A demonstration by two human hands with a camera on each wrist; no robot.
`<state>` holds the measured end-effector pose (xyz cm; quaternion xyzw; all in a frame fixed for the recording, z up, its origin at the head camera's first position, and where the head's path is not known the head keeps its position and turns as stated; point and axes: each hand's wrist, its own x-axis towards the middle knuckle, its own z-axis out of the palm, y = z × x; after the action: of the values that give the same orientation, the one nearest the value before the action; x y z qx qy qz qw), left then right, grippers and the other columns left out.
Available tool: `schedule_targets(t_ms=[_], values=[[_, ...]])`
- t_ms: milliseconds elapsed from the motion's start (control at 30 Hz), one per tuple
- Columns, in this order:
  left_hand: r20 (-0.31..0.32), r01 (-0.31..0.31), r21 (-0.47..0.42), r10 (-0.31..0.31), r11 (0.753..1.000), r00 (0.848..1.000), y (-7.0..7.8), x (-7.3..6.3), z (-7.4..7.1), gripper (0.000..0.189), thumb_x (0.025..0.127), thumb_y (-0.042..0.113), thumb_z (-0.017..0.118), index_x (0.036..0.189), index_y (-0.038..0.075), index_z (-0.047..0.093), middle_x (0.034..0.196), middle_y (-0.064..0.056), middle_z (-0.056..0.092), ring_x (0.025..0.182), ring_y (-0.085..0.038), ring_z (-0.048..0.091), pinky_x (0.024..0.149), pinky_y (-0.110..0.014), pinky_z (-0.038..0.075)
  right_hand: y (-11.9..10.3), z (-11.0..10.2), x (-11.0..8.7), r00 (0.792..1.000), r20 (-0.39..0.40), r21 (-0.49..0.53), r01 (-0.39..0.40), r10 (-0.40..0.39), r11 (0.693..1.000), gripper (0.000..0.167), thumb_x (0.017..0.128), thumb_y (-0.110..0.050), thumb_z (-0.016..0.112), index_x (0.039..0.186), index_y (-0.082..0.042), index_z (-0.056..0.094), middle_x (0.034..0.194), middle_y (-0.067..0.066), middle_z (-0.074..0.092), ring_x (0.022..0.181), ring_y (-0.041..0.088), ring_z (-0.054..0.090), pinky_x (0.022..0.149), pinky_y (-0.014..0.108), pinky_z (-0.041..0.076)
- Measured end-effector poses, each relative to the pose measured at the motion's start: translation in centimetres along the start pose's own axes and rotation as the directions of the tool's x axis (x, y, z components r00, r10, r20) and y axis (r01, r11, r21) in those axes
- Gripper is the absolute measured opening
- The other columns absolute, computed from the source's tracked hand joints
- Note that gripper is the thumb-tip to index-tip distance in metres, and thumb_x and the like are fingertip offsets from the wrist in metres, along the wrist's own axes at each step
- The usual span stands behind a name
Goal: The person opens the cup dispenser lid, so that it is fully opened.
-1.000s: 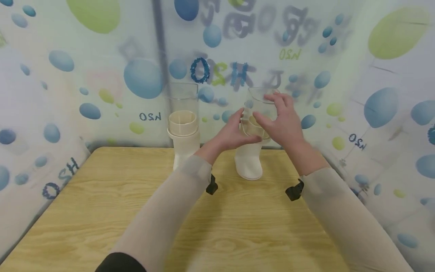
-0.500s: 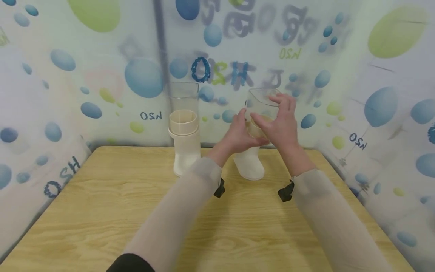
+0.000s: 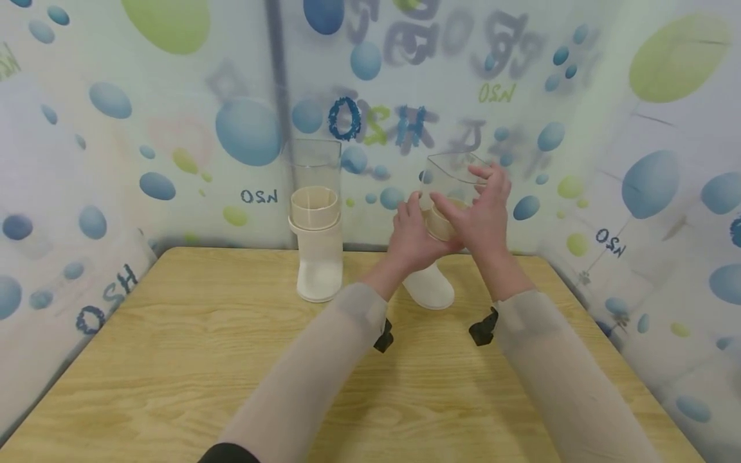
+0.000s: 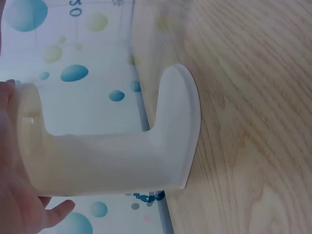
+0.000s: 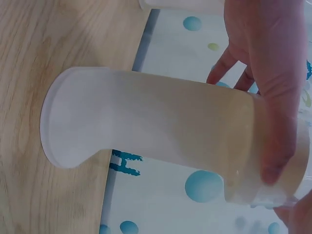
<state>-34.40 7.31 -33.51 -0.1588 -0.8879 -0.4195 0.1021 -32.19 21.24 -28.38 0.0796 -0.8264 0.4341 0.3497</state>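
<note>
The right stand (image 3: 429, 290), a white boot-shaped piece, was near the far edge of the tabletop (image 3: 243, 366), right of centre, with a clear tube (image 3: 441, 181) rising from its top. The left hand (image 3: 412, 241) had its grip wrapped around the stand's upper collar, the thumb on the near side and fingers on the far side in the right wrist view. That low hold probably served to steady the narrow body. The right hand (image 3: 485, 215) curved its grip around the tube's right side, thumb toward the near side and fingers high by the rim, likely because the smooth wall was easier to control from a wide span. The stand leaned, its top farther right than its foot; whether its whole sole touched the tabletop could not be told.

The left stand (image 3: 320, 270) stood upright near the far edge, well apart from both hands, bearing a second tube (image 3: 315, 161). Its broad foot pointed to the near side, presumably to balance the tall load. Behind both was a printed wall (image 3: 202, 225).
</note>
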Motion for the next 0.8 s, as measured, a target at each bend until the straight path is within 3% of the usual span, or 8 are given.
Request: schedule_targets(t_ms=[333,467,600,800], values=[[-0.007,0.035,-0.14,-0.036,0.99,0.999,0.3,0.6,0.5,0.132,0.076,0.051,0.098,0.172,0.017,0.013,0.166,-0.017,0.039,0.142,-0.037,0.054,0.111,-0.056,0.055,-0.4,0.3,0.0,0.994,-0.031,-0.011,-0.106,0.106,0.994,0.087,0.088,-0.053,0.086,0.154,-0.02,0.041,0.161,0.013,0.054,0.14,0.038,0.064,0.116,0.056,0.052],[0.006,0.029,-0.135,-0.029,0.99,1.0,0.3,0.6,0.2,0.132,0.076,0.055,0.097,0.172,0.019,0.013,0.166,-0.016,0.039,0.141,-0.035,0.055,0.112,-0.057,0.055,-0.5,0.1,0.3,0.988,-0.054,-0.033,-0.149,0.147,0.988,0.088,0.086,-0.065,0.083,0.152,-0.023,0.043,0.155,0.014,0.06,0.133,0.039,0.069,0.111,0.057,0.055],[0.015,0.022,-0.102,-0.021,0.995,1.0,0.1,0.5,0.1,0.132,0.078,0.063,0.094,0.173,0.022,0.011,0.168,-0.014,0.037,0.143,-0.033,0.053,0.112,-0.057,0.055,-0.9,-0.3,0.4,0.982,-0.021,0.009,-0.189,0.19,0.982,0.088,0.085,-0.068,0.083,0.152,-0.026,0.043,0.158,0.016,0.058,0.136,0.041,0.067,0.112,0.059,0.054],[0.011,0.012,-0.054,-0.011,0.998,1.0,0.0,0.5,-0.1,0.135,0.077,0.063,0.094,0.174,0.019,0.011,0.171,-0.013,0.036,0.148,-0.034,0.051,0.112,-0.058,0.054,-1.6,-0.5,0.4,0.992,0.016,-0.099,-0.127,0.129,0.987,0.082,0.089,-0.061,0.082,0.153,-0.02,0.051,0.158,0.017,0.056,0.133,0.042,0.067,0.105,0.06,0.055]])
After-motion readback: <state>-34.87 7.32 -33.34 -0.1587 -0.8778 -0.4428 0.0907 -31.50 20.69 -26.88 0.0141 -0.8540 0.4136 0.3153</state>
